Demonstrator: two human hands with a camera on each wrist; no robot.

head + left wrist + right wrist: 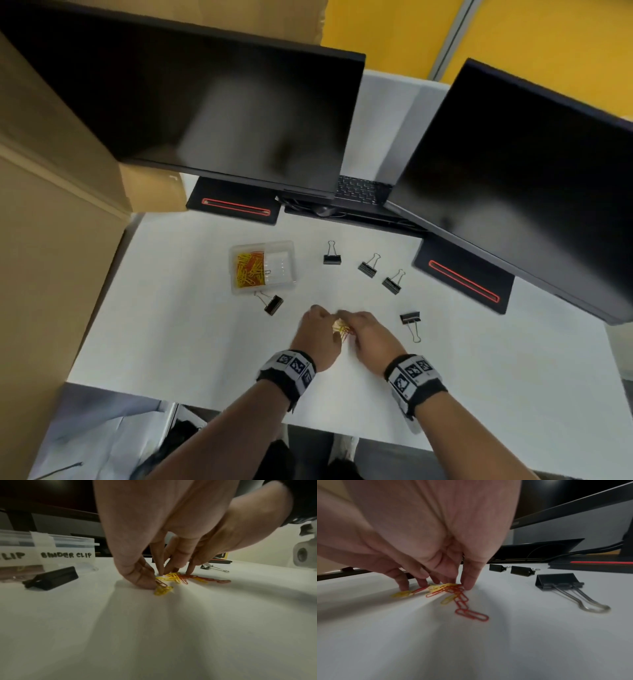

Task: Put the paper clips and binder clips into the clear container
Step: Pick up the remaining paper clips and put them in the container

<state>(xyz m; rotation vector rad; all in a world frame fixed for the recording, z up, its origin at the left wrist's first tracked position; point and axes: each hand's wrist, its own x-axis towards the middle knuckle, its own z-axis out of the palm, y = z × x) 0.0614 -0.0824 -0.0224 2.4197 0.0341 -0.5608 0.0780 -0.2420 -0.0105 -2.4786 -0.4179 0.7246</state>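
Note:
A small pile of yellow and red paper clips lies on the white table between my two hands. My left hand has its curled fingertips pinching into the pile's left side. My right hand curls its fingertips onto the right side, and a chain of red clips trails out toward me. The clear container stands to the far left with paper clips in its left half; its right half, labelled "BINDER CLIP", looks empty. Several black binder clips lie loose, one by the container and another right of my hands.
Three more binder clips lie in a row behind my hands. Two dark monitors on black bases hang over the back of the table, with a laptop keyboard between them. Cardboard boxes wall off the left side.

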